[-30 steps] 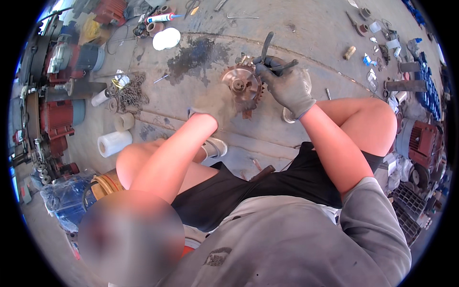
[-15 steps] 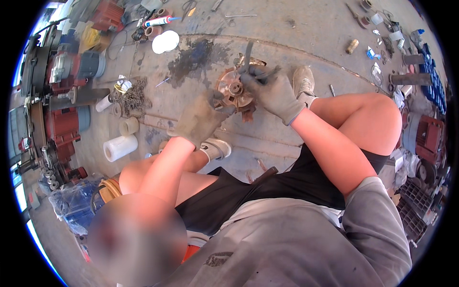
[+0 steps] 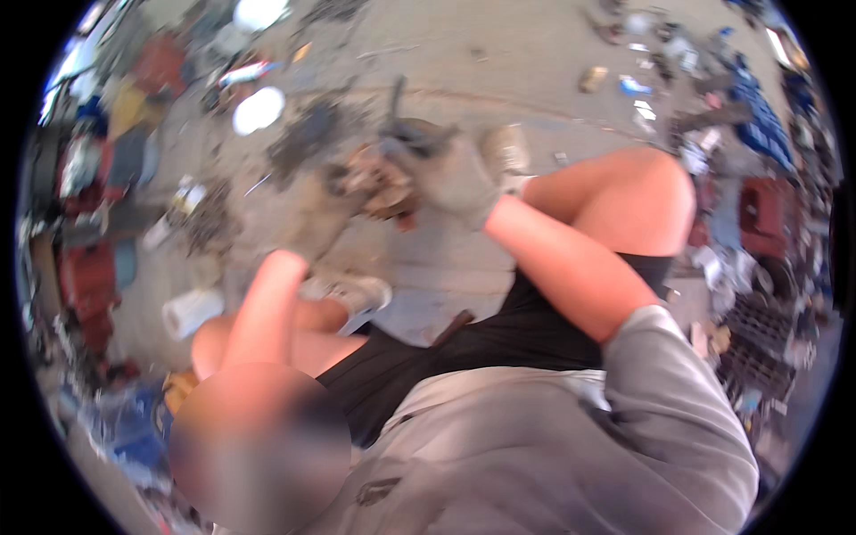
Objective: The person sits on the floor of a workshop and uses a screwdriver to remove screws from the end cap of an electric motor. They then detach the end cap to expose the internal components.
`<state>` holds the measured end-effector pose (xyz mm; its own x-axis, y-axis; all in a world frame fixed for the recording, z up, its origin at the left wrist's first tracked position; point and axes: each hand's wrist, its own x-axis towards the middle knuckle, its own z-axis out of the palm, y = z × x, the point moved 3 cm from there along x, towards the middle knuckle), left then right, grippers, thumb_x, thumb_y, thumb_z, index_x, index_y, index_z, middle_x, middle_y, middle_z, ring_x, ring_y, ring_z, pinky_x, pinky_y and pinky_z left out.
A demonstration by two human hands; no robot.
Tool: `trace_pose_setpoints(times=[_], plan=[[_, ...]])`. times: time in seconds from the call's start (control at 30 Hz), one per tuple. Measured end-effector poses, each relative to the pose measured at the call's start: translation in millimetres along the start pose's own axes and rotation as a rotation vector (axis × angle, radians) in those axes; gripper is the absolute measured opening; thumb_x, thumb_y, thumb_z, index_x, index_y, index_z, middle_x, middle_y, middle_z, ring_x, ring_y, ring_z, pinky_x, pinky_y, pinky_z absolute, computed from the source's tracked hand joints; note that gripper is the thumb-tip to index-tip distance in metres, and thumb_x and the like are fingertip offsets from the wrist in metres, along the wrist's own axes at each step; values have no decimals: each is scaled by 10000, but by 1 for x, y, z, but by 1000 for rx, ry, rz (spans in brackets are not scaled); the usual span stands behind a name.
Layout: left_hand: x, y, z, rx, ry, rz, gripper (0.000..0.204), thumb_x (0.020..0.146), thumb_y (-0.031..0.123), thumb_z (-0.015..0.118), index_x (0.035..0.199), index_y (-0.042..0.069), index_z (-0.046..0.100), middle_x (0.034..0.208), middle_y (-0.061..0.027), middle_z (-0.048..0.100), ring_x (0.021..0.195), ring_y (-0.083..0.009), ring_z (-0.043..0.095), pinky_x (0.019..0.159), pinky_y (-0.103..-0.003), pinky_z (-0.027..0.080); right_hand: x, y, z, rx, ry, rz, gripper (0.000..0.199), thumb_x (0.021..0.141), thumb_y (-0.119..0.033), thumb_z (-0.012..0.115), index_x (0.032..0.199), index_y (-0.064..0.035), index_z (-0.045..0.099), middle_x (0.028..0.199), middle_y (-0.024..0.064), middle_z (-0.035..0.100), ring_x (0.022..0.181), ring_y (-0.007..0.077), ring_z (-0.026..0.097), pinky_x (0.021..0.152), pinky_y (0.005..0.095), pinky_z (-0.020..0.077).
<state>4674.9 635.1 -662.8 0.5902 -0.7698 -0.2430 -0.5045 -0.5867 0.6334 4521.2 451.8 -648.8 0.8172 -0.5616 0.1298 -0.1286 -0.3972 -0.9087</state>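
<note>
A rusty, round metal machine part (image 3: 379,183) is between my hands above the concrete floor, blurred by motion. In the earlier head picture its round face with a central hub shows clearly. My left hand (image 3: 314,207), in a grey work glove, closes on the part's left edge. On the other side my right hand (image 3: 453,183), also gloved, grips a dark metal tool (image 3: 398,102) with a straight bar pointing away from me. The tool's exact kind is too smeared to tell. Its near end sits against the upper right of the part.
A dark stain (image 3: 312,134) marks the floor beyond the part. White round lids (image 3: 259,111) and a sealant tube (image 3: 245,73) lie at the far left. A white roll (image 3: 193,312) stands left of my shoe. Red motors (image 3: 89,276) line the left side; a blue stack (image 3: 758,111) is at right.
The whole view has shifted, with hands and part appearing further left and blurred. The rusty part looks tilted, its round face less visible. Both hands stay at it.
</note>
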Motion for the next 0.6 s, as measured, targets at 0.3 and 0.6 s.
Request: trace_pose_setpoints(times=[0.3,0.6], plan=[[22,40,-5,-1079,-308,-289,425,965,-125,530,1380,-62,603,1236,-154,714,1012,-222,713,822,-306,591,-104,-23,-332,-529,906,-222,455,972,-40,570,1420,-57,651,1028,209,705,913,366,725,746,485,584],[6,70,2,-1170,-330,-363,363,1104,4,556,1455,-92,570,1315,-177,718,1113,-216,740,962,-253,636,-498,362,-192,-465,-114,1020,420,1131,-424,466,1012,-117,726,804,134,716,751,321,707,622,506,531]])
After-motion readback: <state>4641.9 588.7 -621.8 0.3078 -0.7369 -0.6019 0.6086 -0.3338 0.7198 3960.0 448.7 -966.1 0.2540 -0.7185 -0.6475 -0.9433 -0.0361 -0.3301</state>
